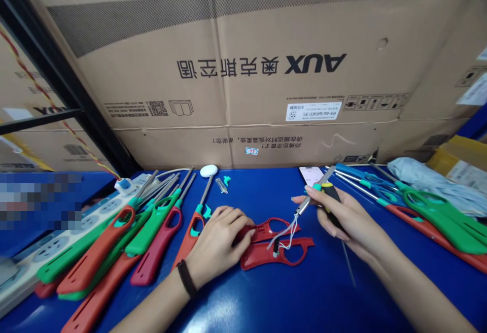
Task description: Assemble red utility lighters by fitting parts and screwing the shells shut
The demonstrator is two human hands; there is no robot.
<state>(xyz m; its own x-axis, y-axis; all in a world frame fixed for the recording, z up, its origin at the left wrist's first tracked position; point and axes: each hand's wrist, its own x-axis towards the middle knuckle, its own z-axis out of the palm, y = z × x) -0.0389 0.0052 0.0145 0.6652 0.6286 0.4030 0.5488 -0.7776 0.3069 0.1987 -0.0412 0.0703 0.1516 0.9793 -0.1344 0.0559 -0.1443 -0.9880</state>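
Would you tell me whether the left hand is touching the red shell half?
Touching: the head view shows the left hand with fingers pressed on the red shell half.

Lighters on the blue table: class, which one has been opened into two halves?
The red lighter between the hands: its two shells lie split, wires showing. The left hand presses it; the right hand holds its metal tube. The others are whole.

1. The left hand (218, 239) is resting palm down on the blue surface (266, 292), near its middle, fingers curled and fingertips pressing downward.
2. The left forearm is stretching in from the near edge, angled up and to the right, with a dark band circling the wrist.
3. The right hand (338, 216) is hovering just above the surface, fingers closed in a grip, thumb and forefinger pinching toward the left.
4. The right forearm is running in from the near right corner.
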